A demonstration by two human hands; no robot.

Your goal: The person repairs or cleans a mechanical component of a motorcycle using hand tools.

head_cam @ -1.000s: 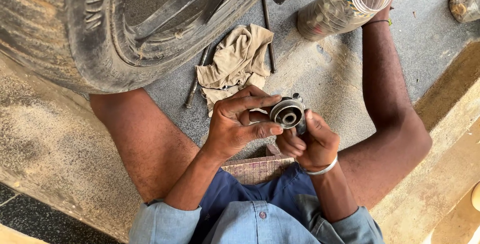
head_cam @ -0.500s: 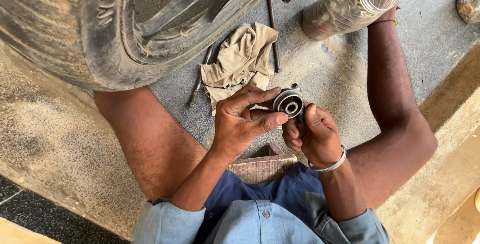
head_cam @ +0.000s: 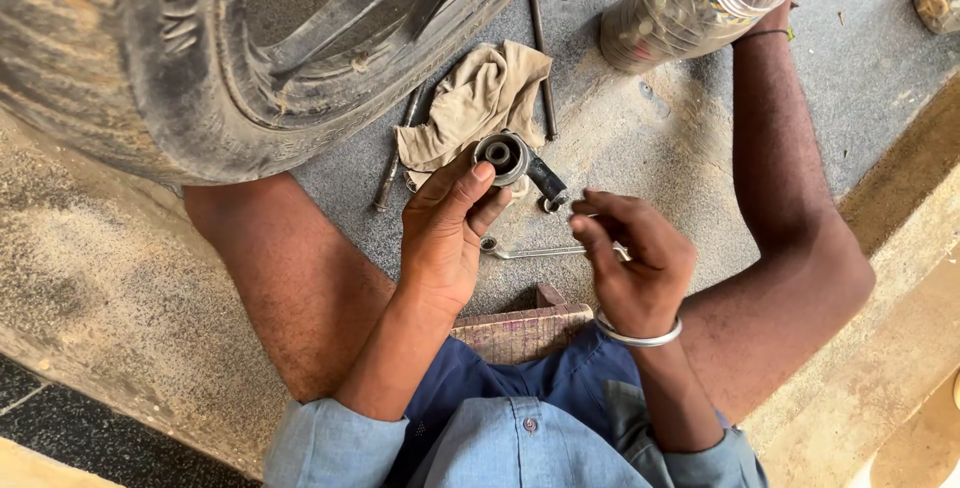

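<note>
At far left, worn black rubber tyre, tilted over sandy concrete floor. Just right of it, crumpled beige cloth rag on the floor, with thin dark metal rods lying beside and partly under it. Below the rag, left hand raised, fingers curled around round grey metal bushing with a dark rubber centre and short black stem; thumb pressed against the near rim, other fingertips behind and beneath, the open bore facing up, the stem pointing right and clear of the grip. Under that, slim silver ring spanner flat on the floor between both hands. Further right, right hand apart from the bushing, fingers loosely bent and pinched together; cannot tell whether anything small sits between them. Silver bangle at its wrist. Above right, clear plastic jar with striped rim, lying tilted near a bare foot.
</note>
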